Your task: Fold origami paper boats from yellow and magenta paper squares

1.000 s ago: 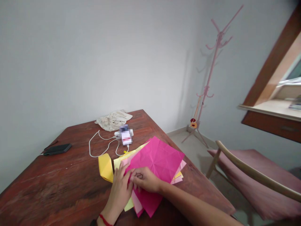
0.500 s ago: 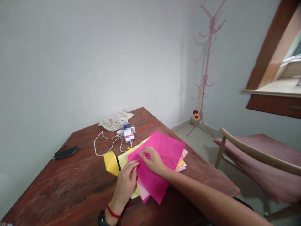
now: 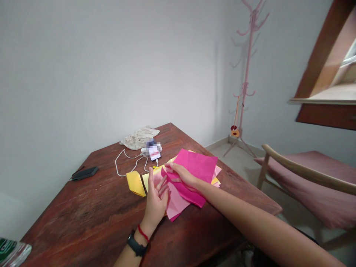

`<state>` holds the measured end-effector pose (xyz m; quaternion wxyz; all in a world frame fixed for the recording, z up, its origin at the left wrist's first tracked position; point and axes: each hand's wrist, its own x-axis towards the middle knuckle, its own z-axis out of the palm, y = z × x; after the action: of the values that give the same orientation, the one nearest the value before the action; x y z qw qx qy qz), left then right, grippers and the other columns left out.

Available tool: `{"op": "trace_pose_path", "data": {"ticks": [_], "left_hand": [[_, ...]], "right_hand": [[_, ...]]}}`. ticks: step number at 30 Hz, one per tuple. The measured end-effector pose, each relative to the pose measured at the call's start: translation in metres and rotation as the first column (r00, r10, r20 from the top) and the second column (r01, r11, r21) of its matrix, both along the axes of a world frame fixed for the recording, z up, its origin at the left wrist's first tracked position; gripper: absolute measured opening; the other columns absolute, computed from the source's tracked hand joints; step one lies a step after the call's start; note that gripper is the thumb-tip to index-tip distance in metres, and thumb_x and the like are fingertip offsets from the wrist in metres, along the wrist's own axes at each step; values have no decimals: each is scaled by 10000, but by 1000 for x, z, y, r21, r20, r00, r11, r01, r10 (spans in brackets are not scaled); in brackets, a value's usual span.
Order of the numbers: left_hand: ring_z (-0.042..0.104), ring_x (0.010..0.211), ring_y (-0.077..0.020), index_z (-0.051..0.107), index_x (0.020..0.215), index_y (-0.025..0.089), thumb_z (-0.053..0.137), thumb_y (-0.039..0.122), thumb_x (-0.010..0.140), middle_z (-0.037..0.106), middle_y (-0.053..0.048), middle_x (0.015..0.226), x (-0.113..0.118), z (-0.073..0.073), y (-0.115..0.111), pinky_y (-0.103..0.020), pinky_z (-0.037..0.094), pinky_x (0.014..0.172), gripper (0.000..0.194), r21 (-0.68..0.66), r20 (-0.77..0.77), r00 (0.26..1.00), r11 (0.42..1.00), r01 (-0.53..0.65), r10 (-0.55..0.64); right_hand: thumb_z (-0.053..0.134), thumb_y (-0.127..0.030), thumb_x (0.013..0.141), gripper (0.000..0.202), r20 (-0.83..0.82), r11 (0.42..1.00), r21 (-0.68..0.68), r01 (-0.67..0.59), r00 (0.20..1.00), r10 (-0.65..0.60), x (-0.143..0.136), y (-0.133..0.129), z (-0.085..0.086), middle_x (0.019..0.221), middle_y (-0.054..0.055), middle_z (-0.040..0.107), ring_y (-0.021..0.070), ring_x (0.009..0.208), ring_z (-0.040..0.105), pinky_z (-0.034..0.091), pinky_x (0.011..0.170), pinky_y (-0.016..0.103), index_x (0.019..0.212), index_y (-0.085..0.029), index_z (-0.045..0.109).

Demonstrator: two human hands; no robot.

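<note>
A bright magenta sheet of paper (image 3: 196, 165) lies on top of a pile, its left side raised and curled. My right hand (image 3: 182, 176) reaches over the sheet and grips that raised edge, with part of the paper hidden behind the fingers. Just left of it, my left hand (image 3: 157, 198) is open, palm turned up and fingers apart beside the curled edge; whether a fingertip touches the sheet I cannot tell. Beneath lies a pale pink sheet (image 3: 175, 202), with yellow sheets showing at the pile's sides. A folded yellow paper piece (image 3: 135, 183) stands left of the pile.
Behind the pile, a phone (image 3: 154, 152) with white cables (image 3: 116, 165) lies near a crumpled cloth (image 3: 139, 138). A black box-like device (image 3: 85, 173) sits at the table's left edge. A bottle (image 3: 13, 252) shows at lower left. A chair (image 3: 303, 168) stands right of the wooden table (image 3: 91, 218).
My right hand has lifted the magenta sheet's left side, uncovering more pale pink paper. My left hand has turned palm up and opened. The view has shifted, bringing a bottle in at lower left.
</note>
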<state>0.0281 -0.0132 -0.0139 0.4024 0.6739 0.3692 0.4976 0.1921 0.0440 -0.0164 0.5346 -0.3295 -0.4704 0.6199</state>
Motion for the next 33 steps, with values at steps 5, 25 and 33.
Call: {"op": "trace_pose_path", "data": {"ticks": [5,25,33], "left_hand": [[617,1197,-219,88,1559,340,580,101,823,386,-149,1494,-4,-5,9,-251,566,798,917,-38,37,993,993,-115,116],[595,1251,-306,435,1413,241,741,449,817,546,-176,1431,-12,0,18,-453,524,996,702,-297,255,949,918,261,-187],[654,1157,-282,563,1329,228,782,296,794,641,-143,1310,-4,15,4,-420,517,990,582,-306,105,912,860,408,-396]], "right_hand": [[522,-582,931,446,-38,980,2,-197,980,197,1,-1,7,1210,111,675,256,1274,543,318,1148,490,1095,-201,686],[255,-608,995,572,-335,869,-33,-493,825,455,23,-23,44,1247,148,654,228,953,701,579,659,329,1311,-207,512],[214,-640,983,626,-326,876,-46,-480,836,441,21,-22,42,1123,151,688,192,771,695,567,541,274,1279,-185,526]]}}
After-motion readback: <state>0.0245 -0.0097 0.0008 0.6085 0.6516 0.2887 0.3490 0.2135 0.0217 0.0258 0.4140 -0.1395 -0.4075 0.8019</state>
